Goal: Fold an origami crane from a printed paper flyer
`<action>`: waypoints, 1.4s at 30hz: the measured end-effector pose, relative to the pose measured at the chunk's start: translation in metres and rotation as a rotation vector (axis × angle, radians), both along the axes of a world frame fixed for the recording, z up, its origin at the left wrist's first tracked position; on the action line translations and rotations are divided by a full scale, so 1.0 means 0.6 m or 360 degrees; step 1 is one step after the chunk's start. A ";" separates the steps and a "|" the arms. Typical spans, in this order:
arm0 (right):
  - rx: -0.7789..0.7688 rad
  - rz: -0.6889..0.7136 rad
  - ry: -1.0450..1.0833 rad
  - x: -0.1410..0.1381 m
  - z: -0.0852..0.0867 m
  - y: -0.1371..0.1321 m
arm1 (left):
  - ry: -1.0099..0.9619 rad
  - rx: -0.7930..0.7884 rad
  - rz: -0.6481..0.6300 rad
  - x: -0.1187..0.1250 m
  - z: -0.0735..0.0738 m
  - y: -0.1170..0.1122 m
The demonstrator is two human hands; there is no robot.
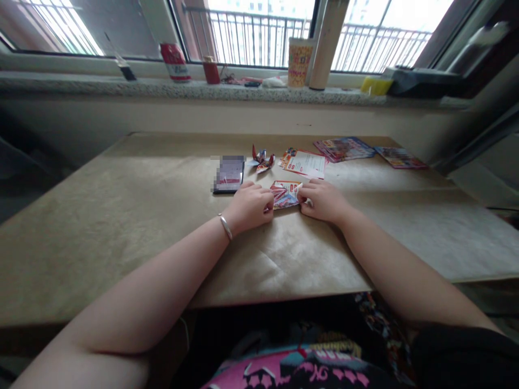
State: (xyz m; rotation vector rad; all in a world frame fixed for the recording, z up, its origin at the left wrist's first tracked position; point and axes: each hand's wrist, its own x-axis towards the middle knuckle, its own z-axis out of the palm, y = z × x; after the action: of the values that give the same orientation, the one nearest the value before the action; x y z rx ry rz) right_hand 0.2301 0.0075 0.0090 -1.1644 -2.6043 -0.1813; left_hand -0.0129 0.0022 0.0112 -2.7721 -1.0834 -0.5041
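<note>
Both my hands rest on the table, on either side of a small folded sheet of colourful printed paper (286, 195). My left hand (252, 205), a silver bangle at its wrist, is closed with its fingers at the paper's left edge. My right hand (322, 201) pinches the right edge between curled fingers and thumb. Just beyond my left hand lies a tablet or phone (229, 174) with a lit, partly blurred screen. A folded paper figure (263, 161) with pointed flaps stands beside it. To its right is a printed sheet (306, 163) with a white panel.
Stacked colourful leaflets (344, 148) and another printed leaflet (399, 157) lie at the table's back right. The beige-covered table (121, 216) meets the wall below a windowsill. On the sill stand a red can (174, 62), a red jar (211, 70) and a patterned cup (299, 62).
</note>
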 end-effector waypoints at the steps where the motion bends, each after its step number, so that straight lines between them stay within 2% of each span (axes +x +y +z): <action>1: -0.0013 0.0002 -0.0010 0.001 0.000 0.001 | 0.0000 -0.0016 -0.0010 0.001 0.000 -0.001; 10: -0.0118 0.0032 -0.0010 0.004 -0.003 0.009 | -0.0017 -0.0179 -0.0020 0.000 -0.002 0.001; 14: -0.0102 0.0026 -0.0029 0.005 -0.006 0.010 | -0.0022 -0.0231 -0.0112 0.000 0.003 -0.001; 21: -0.0062 0.0041 -0.0041 0.020 -0.015 0.021 | -0.0258 -0.0268 -0.0226 -0.010 -0.005 0.011; 27: -0.0061 0.0046 0.0070 0.023 -0.017 0.023 | 0.0052 -0.0332 -0.0200 -0.024 -0.014 0.021; 34: -0.0115 0.0085 0.0273 0.032 -0.038 0.037 | 0.0226 -0.0540 -0.0111 -0.026 -0.008 0.016; 38: -0.0140 0.0000 0.0313 0.030 -0.039 0.038 | 0.0240 -0.0486 -0.0098 -0.025 -0.014 0.014; 42: -0.0139 0.0032 0.0363 0.019 -0.032 0.027 | 0.0177 -0.0408 -0.0079 -0.021 -0.020 0.011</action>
State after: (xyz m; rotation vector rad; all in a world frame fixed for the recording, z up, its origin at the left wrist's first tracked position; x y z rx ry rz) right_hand 0.2417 0.0239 -0.0101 -1.1152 -2.4430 0.0665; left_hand -0.0255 0.0089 -0.0009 -3.0105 -1.1280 -0.2255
